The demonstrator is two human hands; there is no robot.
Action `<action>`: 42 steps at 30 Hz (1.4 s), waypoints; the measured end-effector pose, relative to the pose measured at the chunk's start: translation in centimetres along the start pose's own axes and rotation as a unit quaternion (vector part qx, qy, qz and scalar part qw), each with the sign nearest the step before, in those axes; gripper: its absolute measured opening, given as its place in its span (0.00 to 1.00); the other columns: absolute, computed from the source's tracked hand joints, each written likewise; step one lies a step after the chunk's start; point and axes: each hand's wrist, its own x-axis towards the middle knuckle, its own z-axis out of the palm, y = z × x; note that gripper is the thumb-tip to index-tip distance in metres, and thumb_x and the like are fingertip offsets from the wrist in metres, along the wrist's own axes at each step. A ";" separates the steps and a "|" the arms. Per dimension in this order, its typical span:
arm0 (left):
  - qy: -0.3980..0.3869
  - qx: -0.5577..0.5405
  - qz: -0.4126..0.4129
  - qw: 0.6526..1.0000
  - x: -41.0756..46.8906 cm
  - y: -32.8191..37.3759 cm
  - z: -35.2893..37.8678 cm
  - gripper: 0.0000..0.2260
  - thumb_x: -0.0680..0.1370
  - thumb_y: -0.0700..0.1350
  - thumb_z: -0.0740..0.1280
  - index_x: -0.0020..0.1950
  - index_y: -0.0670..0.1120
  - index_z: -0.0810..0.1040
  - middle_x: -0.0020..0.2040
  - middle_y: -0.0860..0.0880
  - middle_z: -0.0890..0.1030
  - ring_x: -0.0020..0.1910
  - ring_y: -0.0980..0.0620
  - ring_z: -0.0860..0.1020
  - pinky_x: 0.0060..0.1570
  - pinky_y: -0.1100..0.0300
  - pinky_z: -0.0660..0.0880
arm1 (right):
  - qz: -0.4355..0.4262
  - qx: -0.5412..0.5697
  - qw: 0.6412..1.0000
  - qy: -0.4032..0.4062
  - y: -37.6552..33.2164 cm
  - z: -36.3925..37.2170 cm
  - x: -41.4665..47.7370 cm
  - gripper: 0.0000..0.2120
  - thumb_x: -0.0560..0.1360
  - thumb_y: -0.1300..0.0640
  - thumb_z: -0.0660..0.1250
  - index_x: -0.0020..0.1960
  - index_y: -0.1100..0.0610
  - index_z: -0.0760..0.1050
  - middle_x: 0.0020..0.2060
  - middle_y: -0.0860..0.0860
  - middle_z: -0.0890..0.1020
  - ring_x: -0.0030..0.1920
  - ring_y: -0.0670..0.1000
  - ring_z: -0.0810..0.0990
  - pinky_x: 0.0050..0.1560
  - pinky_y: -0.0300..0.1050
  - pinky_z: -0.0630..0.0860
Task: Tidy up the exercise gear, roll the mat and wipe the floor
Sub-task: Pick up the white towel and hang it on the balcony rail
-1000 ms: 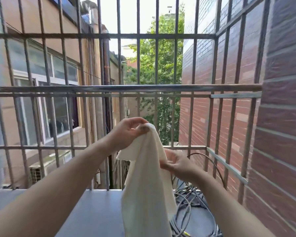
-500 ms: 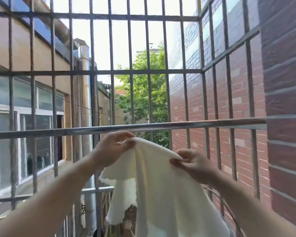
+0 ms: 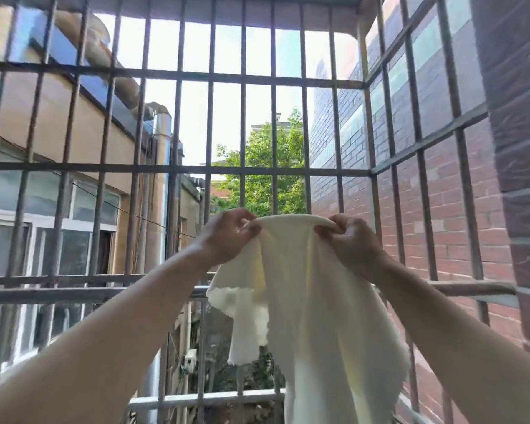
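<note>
Left hand (image 3: 227, 237) and right hand (image 3: 351, 243), fingers curled, each pinched the top edge of the cloth (image 3: 312, 316), which hung spread between them before the bars (image 3: 273, 117).

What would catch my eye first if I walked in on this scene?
A cream cloth hangs in the middle, its top edge pinched by the left hand and the right hand. Behind it metal bars fill the view, with a green tree beyond them and a red brick wall on the right.
</note>
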 end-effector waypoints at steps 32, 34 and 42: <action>-0.118 -0.230 -0.017 0.966 -4.0 1.0 0.5 0.05 0.76 0.41 0.67 0.45 0.48 0.82 0.36 0.56 0.82 0.36 0.60 0.79 0.36 0.66 0.75 | 0.083 0.284 0.936 -0.193 2.9 0.1 -6.1 0.22 0.67 0.41 0.69 0.52 0.56 0.79 0.45 0.49 0.85 0.42 0.48 0.84 0.36 0.41 0.80; -0.116 -0.224 -0.006 0.968 -4.1 1.1 0.7 0.06 0.76 0.40 0.66 0.44 0.49 0.81 0.35 0.57 0.82 0.36 0.60 0.78 0.36 0.66 0.75 | 0.089 0.285 0.932 -0.205 1.9 1.0 -5.7 0.17 0.69 0.48 0.66 0.54 0.55 0.79 0.46 0.49 0.85 0.42 0.48 0.83 0.38 0.45 0.81; -0.127 -0.222 0.009 0.967 -4.9 0.9 0.3 0.13 0.76 0.40 0.66 0.38 0.56 0.81 0.35 0.55 0.82 0.36 0.57 0.79 0.35 0.63 0.76 | 0.057 0.287 0.900 -0.322 0.8 3.5 -6.0 0.08 0.68 0.48 0.71 0.40 0.53 0.83 0.34 0.47 0.83 0.33 0.44 0.78 0.35 0.37 0.75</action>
